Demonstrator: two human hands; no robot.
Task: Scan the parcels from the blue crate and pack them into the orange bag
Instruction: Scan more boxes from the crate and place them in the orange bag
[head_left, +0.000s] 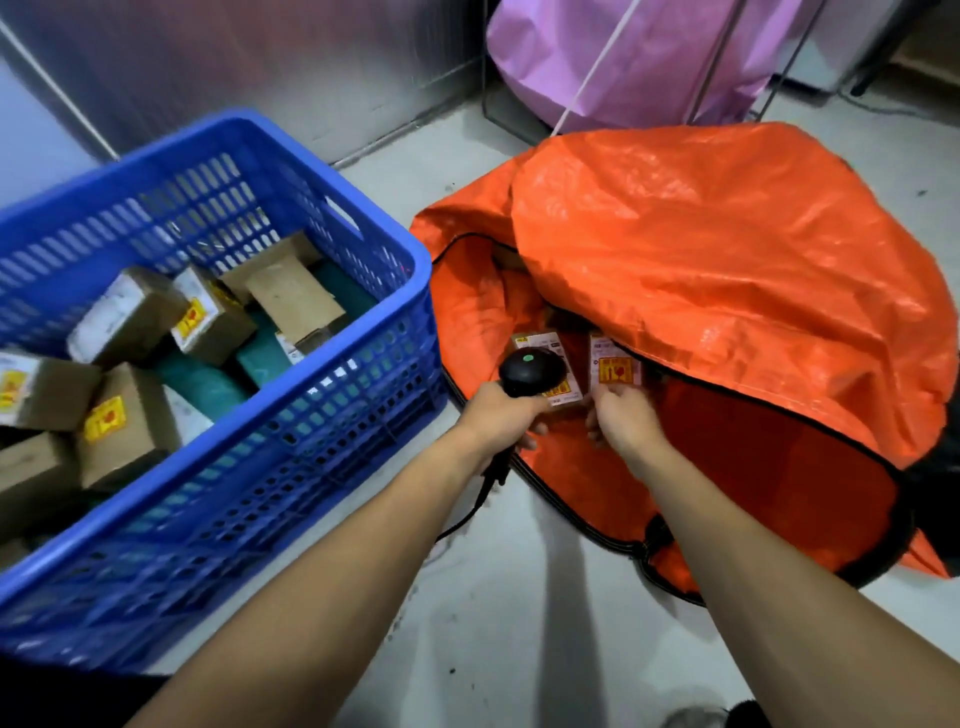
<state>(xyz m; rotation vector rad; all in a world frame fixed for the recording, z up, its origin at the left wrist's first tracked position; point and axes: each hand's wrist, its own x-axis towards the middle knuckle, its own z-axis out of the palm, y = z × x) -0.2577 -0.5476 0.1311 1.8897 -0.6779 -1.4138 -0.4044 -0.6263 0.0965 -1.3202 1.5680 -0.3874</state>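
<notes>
Gripping the handle of a black scanner (530, 370), the left hand (498, 418) has its fingers (529, 442) curled tight round it, and the scanner's head, with a green dot on top, hangs over the mouth of the orange bag (701, 249). A dark cable (480, 501) trails from the handle down to the floor (519, 597).

Just right of it, the right hand (626, 423) pinches the near end of a small parcel (615, 364), its fingers (609, 401) bent round the edge. This parcel is a brown box with a white label and a yellow sticker printed in red, and it sits inside the bag's opening, under the orange flap. A second parcel (543, 342) with the same kind of yellow sticker lies beside it to the left, partly hidden by the scanner head; whether the left hand also touches it I cannot tell.

The bag lies on the floor to the right, its black-edged mouth facing the person. The blue crate (332, 171) stands on the left, close beside the bag, holding more boxes (130, 317) and some dark green packets (200, 382). A purple sack (649, 57) stands at the far side.
</notes>
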